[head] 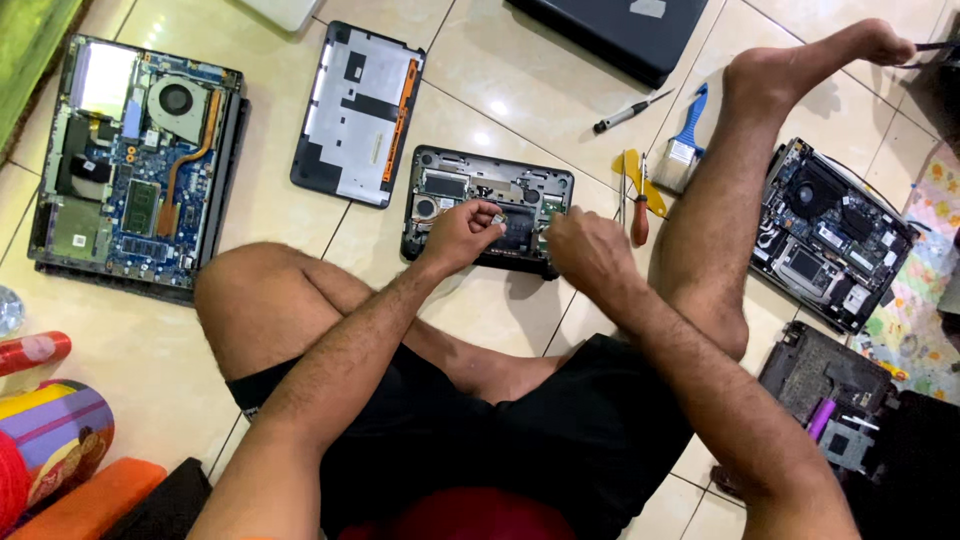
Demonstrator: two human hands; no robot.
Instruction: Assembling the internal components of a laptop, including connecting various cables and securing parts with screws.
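Glossy cream floor tiles (500,100) carry everything, and the person sits on them with legs bent. Left hand (462,233) is curled over a small opened laptop (487,207), fingertips pinched together on a tiny part I cannot make out. Right hand (590,252) hovers at the same laptop's right edge, fingers loosely folded; whether it holds anything cannot be told. Just right of it lie a red-handled screwdriver (639,213) and a yellow pry tool (640,180), with a blue-handled brush (686,140) and a dark screwdriver (630,112) beyond. A removed bottom cover (357,112) lies left of the laptop, a larger opened laptop (135,165) farther left, another opened one (830,235) far right.
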